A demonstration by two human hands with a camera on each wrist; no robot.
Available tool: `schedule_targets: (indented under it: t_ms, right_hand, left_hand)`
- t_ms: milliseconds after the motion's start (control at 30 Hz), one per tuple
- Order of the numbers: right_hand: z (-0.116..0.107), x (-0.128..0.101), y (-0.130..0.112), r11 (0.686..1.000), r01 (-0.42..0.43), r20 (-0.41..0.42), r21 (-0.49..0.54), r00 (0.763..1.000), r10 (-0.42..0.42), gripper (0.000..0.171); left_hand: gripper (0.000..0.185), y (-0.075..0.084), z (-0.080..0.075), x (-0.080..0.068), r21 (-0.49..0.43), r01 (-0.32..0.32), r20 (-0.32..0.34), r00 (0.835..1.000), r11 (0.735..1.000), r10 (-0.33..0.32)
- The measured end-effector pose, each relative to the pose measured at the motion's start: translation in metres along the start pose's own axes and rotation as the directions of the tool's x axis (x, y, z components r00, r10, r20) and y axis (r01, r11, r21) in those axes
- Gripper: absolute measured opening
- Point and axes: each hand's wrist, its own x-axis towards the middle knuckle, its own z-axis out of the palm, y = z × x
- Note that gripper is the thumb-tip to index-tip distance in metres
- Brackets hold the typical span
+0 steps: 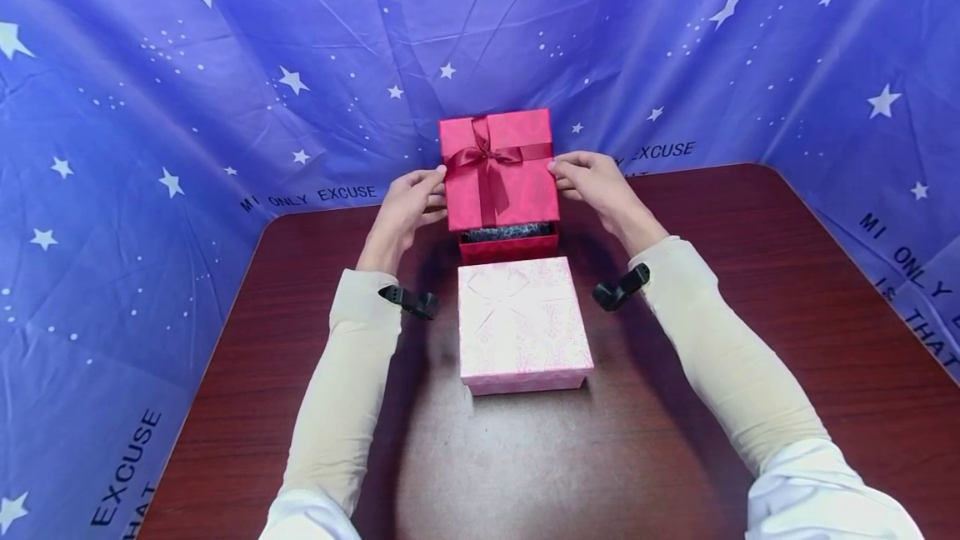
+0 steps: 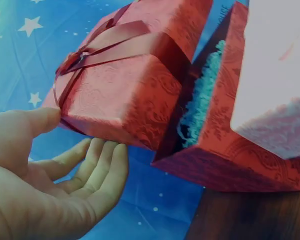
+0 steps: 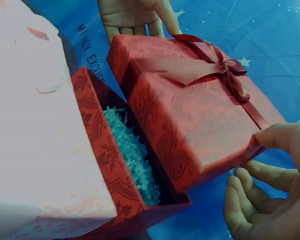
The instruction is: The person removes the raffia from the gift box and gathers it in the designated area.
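Note:
A red gift box lid (image 1: 525, 190) with a dark red ribbon bow (image 1: 488, 154) is held tilted over the red box base (image 1: 510, 252). My left hand (image 1: 408, 207) pinches the lid's left edge, thumb on top and fingers below. On the opposite edge my right hand (image 1: 600, 190) pinches it the same way. Between lid and base a gap shows blue-green shredded paper (image 3: 132, 155) inside the base. In front of the base sits a pale pink gift box (image 1: 525, 323) with its lid on, a bow on top washed out by glare.
Everything stands on a dark reddish wooden table (image 1: 300, 340). A blue curtain (image 1: 337, 40) with white stars and black lettering hangs right behind the table's back edge and along both sides. Black straps with small cameras (image 1: 621, 287) sit at both wrists.

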Motion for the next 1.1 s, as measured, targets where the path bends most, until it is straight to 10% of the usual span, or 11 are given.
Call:
schedule_targets:
  t_ms: [300, 1100]
  right_hand:
    - [0.000, -0.006, -0.008, 0.996, 0.077, -0.052, 0.053, 0.996, -0.074, 0.045]
    - [-0.003, -0.021, -0.004, 0.969, 0.019, 0.044, 0.246, 0.999, -0.031, 0.036]
  left_hand:
    - [0.043, 0.008, 0.002, -0.004, -0.081, -0.111, -0.001, 0.994, 0.991, 0.111]
    - [0.034, -0.005, -0.007, -0.006, -0.243, -0.097, 0.107, 0.986, 0.965, 0.127]
